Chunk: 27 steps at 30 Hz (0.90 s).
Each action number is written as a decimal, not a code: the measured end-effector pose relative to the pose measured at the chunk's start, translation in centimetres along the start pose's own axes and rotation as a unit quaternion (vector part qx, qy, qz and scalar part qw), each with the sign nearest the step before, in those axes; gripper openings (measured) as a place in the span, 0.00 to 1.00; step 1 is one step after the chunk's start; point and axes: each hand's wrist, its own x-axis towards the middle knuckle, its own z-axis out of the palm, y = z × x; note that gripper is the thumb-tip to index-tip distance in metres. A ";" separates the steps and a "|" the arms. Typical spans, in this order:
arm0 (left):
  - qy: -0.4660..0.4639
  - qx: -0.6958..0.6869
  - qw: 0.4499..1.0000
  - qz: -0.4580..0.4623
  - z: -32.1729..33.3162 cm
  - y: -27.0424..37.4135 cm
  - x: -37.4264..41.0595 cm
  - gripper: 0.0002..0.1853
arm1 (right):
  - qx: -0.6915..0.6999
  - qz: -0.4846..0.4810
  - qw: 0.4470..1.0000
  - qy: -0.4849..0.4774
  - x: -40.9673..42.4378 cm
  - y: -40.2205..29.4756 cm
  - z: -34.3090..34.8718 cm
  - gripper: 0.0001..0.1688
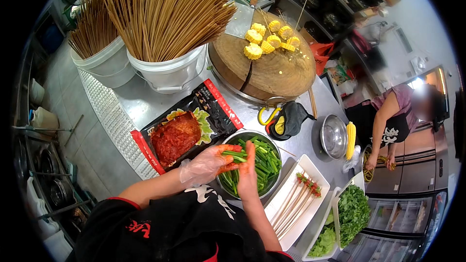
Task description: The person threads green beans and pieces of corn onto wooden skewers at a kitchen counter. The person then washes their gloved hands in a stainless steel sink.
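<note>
My left hand (204,166), in a clear plastic glove smeared red, grips a small bundle of cut green stalks (235,156). My right hand (248,174) is upright and edge-on at the bundle's right end, its fingers close together and reddish; whether they grip is hidden. Both hands are over a metal bowl (279,174) of cut green stalks (263,169). Left of the bowl lies a black and red food packet (214,111) with red, sauce-coated food (175,138) on it. On the right, a white tray (291,238) holds several skewers (293,207) tipped with red and green food.
White buckets (169,67) of bamboo skewers (164,14) stand behind. A round chopping block (236,67) carries corn pieces (253,51) and a cleaver (238,22). Yellow-handled scissors (269,116), a steel bowl (334,136), a corn cob (350,140) and leafy greens (352,211) lie rightward. Another person (391,116) works there.
</note>
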 end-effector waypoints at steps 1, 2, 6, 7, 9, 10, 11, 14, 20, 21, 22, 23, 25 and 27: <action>0.000 0.000 1.000 -0.001 0.0 0.0 0.1 0.19 | -0.032 -0.017 0.999 -0.015 0.2 0.1 0.1 0.37; 0.001 0.001 1.000 -0.002 0.1 0.2 0.1 0.19 | -0.042 -0.026 0.999 -0.023 0.3 0.3 -0.1 0.37; -0.005 -0.011 1.000 0.001 0.0 0.8 0.1 0.20 | 0.197 0.029 0.979 0.050 1.0 0.8 -1.2 0.37; -0.008 -0.014 1.000 0.001 0.2 0.9 0.0 0.20 | 0.205 0.025 0.977 0.051 1.0 0.7 -1.2 0.37; -0.014 -0.020 1.000 -0.001 0.4 1.1 0.0 0.20 | 0.221 0.018 0.974 0.052 0.9 0.7 -1.3 0.36; -0.011 -0.005 1.000 -0.005 0.5 0.8 0.1 0.19 | 0.219 0.021 0.974 0.047 1.0 0.9 -0.9 0.35; -0.008 0.010 1.000 -0.010 0.6 0.3 0.3 0.19 | 0.218 0.022 0.975 0.044 1.1 1.6 -0.5 0.35; -0.009 0.030 0.999 0.008 -0.7 -0.5 0.6 0.19 | 0.098 -0.002 0.995 0.002 1.4 0.9 -0.3 0.35; -0.001 0.006 1.000 0.024 -0.6 0.0 0.2 0.19 | -0.044 -0.014 0.997 0.056 1.8 0.0 -1.8 0.19; 0.001 0.006 1.000 0.019 -0.4 0.3 0.1 0.20 | -0.032 0.007 0.997 0.066 1.9 0.0 -2.2 0.16; 0.002 0.007 1.000 0.014 -0.4 0.5 0.0 0.20 | -0.036 0.004 0.996 0.078 1.8 0.1 -2.4 0.14; 0.006 0.007 1.000 0.013 -0.5 0.6 0.1 0.21 | -0.040 0.002 0.995 0.090 1.7 0.2 -2.5 0.13; 0.012 0.007 1.000 0.013 -0.7 0.7 0.2 0.22 | 0.008 0.036 0.993 0.115 1.4 0.4 -2.5 0.11; -0.003 0.012 1.000 0.011 -0.7 0.7 0.2 0.22 | 0.114 0.109 0.978 0.138 1.1 0.6 -2.1 0.10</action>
